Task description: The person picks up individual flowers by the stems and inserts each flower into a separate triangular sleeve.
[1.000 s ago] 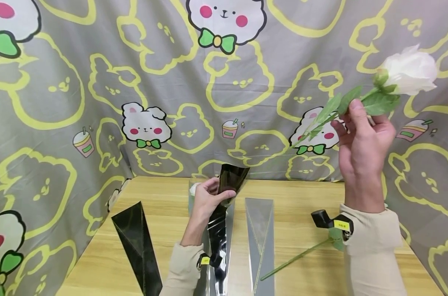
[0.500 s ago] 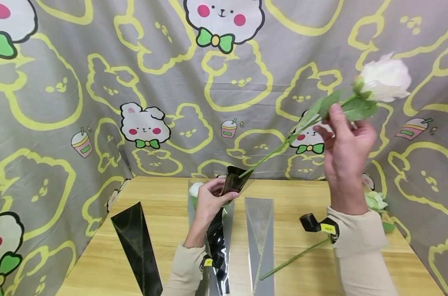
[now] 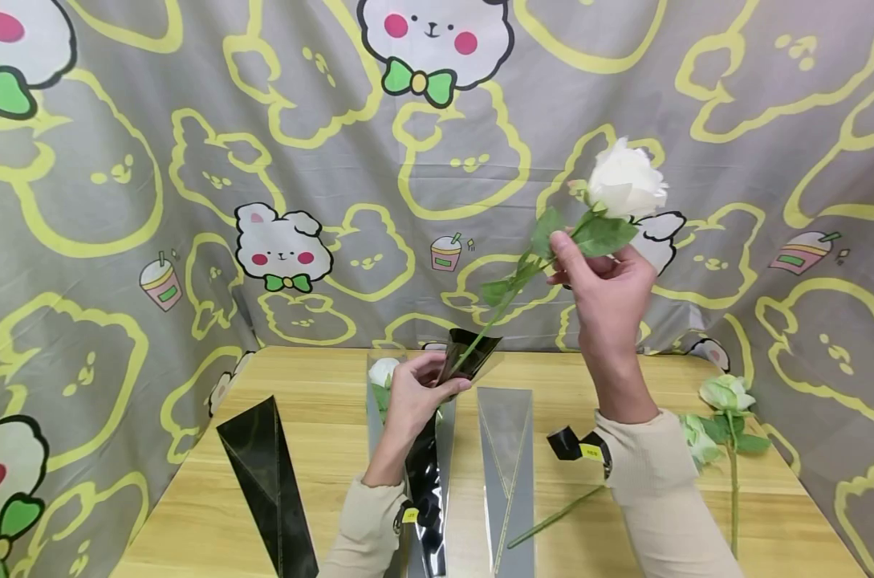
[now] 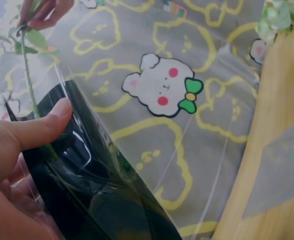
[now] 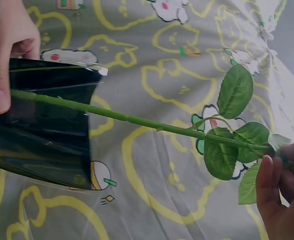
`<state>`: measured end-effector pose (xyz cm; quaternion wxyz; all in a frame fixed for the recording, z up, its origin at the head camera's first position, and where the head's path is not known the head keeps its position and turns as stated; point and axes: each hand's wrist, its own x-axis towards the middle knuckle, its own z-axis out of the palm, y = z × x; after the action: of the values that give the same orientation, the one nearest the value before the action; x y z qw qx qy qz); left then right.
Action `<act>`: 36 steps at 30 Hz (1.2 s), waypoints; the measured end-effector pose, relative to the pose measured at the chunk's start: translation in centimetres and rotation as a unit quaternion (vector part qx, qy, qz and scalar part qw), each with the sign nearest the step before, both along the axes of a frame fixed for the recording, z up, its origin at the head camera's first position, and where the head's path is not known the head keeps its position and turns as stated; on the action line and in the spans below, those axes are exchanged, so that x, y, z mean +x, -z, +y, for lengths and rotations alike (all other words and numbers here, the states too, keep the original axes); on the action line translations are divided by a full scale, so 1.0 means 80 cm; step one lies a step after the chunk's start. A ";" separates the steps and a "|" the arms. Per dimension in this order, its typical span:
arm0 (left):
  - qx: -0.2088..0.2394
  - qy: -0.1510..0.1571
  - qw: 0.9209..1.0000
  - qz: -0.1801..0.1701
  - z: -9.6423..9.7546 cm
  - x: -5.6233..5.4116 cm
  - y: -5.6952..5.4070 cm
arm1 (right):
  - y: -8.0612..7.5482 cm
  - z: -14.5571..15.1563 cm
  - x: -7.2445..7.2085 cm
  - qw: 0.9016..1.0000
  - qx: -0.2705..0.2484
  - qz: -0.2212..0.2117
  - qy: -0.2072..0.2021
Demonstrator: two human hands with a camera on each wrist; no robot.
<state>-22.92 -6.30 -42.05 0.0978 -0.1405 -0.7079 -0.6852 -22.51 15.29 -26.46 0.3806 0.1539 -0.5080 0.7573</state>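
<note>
Showing the held bloom (image 3: 628,181) is the head view alone. Right hand (image 3: 610,293) is pinching rose stem (image 5: 137,120); left hand (image 3: 416,395) is gripping black sleeve (image 5: 47,132), obscuring the stem's tip.

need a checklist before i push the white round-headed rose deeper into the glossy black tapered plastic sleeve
1. Right hand secure on white rose: ok, pinches its slim green stem below the bloom.
2. Left hand steadying glossy black plastic sleeve: ok, grips near its rim.
3. Sleeve open at rim: ok, stem enters there.
4. Visible oval green leaves clear of rim: ok.
5. Stem tip unobstructed: cannot tell, no view shows it clearly.
</note>
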 end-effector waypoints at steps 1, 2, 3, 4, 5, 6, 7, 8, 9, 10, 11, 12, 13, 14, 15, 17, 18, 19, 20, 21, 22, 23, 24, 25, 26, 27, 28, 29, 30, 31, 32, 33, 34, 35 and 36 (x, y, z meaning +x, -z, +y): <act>0.000 -0.001 1.000 -0.001 0.001 0.000 0.000 | 0.001 -0.002 0.000 1.000 0.012 -0.003 0.000; 0.002 -0.002 1.000 -0.001 0.002 0.001 0.000 | 0.002 -0.004 0.000 1.000 0.024 -0.004 -0.001; 0.004 -0.003 1.000 -0.002 0.002 0.001 -0.001 | 0.004 -0.006 0.001 0.999 0.040 -0.007 0.001; 0.006 -0.005 1.000 -0.002 0.003 0.001 0.000 | 0.005 -0.008 0.001 0.998 0.056 -0.011 0.004; 0.007 -0.005 1.000 -0.002 0.003 0.001 -0.001 | 0.007 -0.009 0.001 0.997 0.074 -0.014 0.010; 0.008 -0.006 1.000 -0.002 0.003 0.002 -0.001 | 0.008 -0.011 0.001 0.996 0.092 -0.017 0.016; 0.009 -0.006 1.000 -0.003 0.003 0.002 0.000 | 0.010 -0.013 0.001 0.993 0.110 -0.020 0.025; 0.010 -0.006 1.000 -0.003 0.003 0.002 0.000 | 0.012 -0.016 0.001 0.991 0.125 -0.023 0.033; 0.011 -0.006 1.000 -0.002 0.003 0.002 0.000 | 0.014 -0.018 0.001 0.988 0.142 -0.026 0.044; 0.011 -0.006 1.000 0.000 0.003 0.002 0.000 | 0.015 -0.020 0.001 0.986 0.157 -0.029 0.056; 0.011 -0.006 1.000 0.001 0.002 0.002 0.001 | 0.017 -0.023 0.002 0.983 0.170 -0.031 0.067; 0.011 -0.007 1.000 0.002 0.002 0.002 0.001 | 0.018 -0.025 0.003 0.980 0.182 -0.033 0.077; 0.012 -0.008 1.000 0.002 0.003 0.002 0.002 | 0.018 -0.027 0.004 0.976 0.193 -0.036 0.088; 0.013 -0.009 1.000 0.003 0.003 0.002 0.002 | 0.018 -0.028 0.005 0.974 0.203 -0.039 0.097; 0.012 -0.012 1.000 0.004 0.003 0.002 0.002 | 0.017 -0.028 0.006 0.971 0.213 -0.039 0.106; 0.008 -0.015 1.000 0.006 0.005 0.002 0.002 | 0.013 -0.029 0.009 0.967 0.222 -0.035 0.119; 0.006 -0.016 1.000 0.006 0.005 0.002 0.002 | 0.010 -0.029 0.010 0.966 0.224 -0.032 0.126; 0.004 -0.018 1.000 0.006 0.006 0.002 0.002 | 0.007 -0.029 0.011 0.965 0.225 -0.028 0.132; 0.003 -0.020 1.000 0.008 0.007 0.001 0.002 | 0.005 -0.028 0.013 0.964 0.225 -0.024 0.137; 0.002 -0.022 1.000 0.008 0.007 0.001 0.001 | 0.003 -0.028 0.014 0.964 0.225 -0.019 0.139; 0.001 -0.024 1.000 0.009 0.008 0.001 0.001 | 0.002 -0.029 0.014 0.964 0.225 -0.018 0.140; 0.001 -0.025 1.000 0.009 0.008 0.001 0.001 | 0.002 -0.029 0.015 0.963 0.228 -0.017 0.140; 0.002 -0.026 1.000 0.009 0.008 0.002 0.000 | 0.003 -0.030 0.014 0.962 0.232 -0.019 0.140; 0.002 -0.026 1.000 0.009 0.008 0.002 0.000 | 0.004 -0.031 0.014 0.962 0.236 -0.021 0.138; 0.002 -0.025 1.000 0.009 0.008 0.003 -0.001 | 0.006 -0.031 0.013 0.960 0.242 -0.024 0.138; 0.001 -0.023 1.000 0.008 0.007 0.004 -0.002 | 0.008 -0.032 0.013 0.959 0.246 -0.027 0.137; 0.000 -0.021 1.000 0.008 0.007 0.004 -0.002 | 0.010 -0.033 0.012 0.957 0.252 -0.030 0.139; 0.000 -0.019 1.000 0.008 0.006 0.005 -0.002 | 0.012 -0.034 0.011 0.956 0.255 -0.033 0.142; 0.000 -0.018 1.000 0.009 0.006 0.005 -0.003 | 0.013 -0.036 0.011 0.955 0.258 -0.034 0.144; 0.002 -0.018 1.000 0.010 0.005 0.006 -0.003 | 0.014 -0.037 0.010 0.953 0.262 -0.035 0.146; 0.006 -0.017 1.000 0.011 0.005 0.006 -0.004 | 0.015 -0.038 0.010 0.952 0.267 -0.035 0.148; 0.007 -0.018 1.000 0.011 0.004 0.006 -0.005 | 0.016 -0.039 0.010 0.951 0.271 -0.035 0.148; 0.011 -0.017 1.000 0.011 0.004 0.007 -0.006 | 0.017 -0.041 0.011 0.949 0.276 -0.034 0.150; 0.016 -0.015 1.000 0.010 0.004 0.008 -0.007 | 0.018 -0.043 0.011 0.948 0.280 -0.034 0.149; 0.018 -0.013 1.000 0.008 0.004 0.009 -0.008 | 0.020 -0.044 0.012 0.946 0.284 -0.034 0.149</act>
<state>-22.23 -6.02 -41.37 0.1151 -0.1349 -0.6963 -0.6955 -21.57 11.76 -28.05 0.4118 0.1523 -0.7320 0.5209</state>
